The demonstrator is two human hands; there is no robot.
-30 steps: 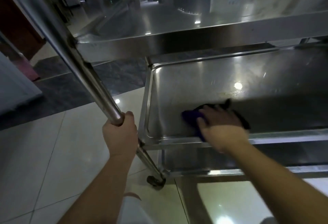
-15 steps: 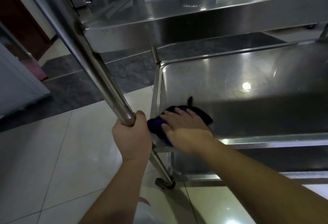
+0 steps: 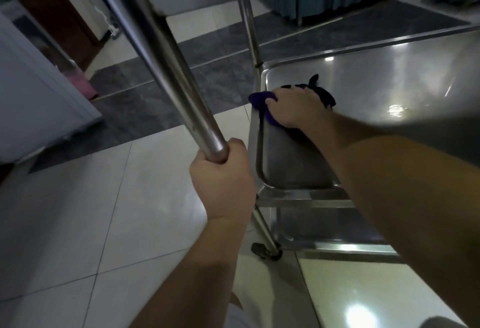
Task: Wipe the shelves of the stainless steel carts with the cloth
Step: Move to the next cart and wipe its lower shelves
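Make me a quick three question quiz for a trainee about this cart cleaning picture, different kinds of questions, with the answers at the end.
1. True or false: the left hand grips the cart's upright steel post.
2. Multiple choice: where on the middle shelf is the cloth?
A. far left corner
B. near right corner
C. centre
3. Fill in: the right hand presses on the ____.

Key
1. True: its fingers are curled round the post.
2. A: the dark purple cloth lies at the far left corner, partly over the rim.
3. Cloth: the hand rests on top of it, pressing it to the shelf.
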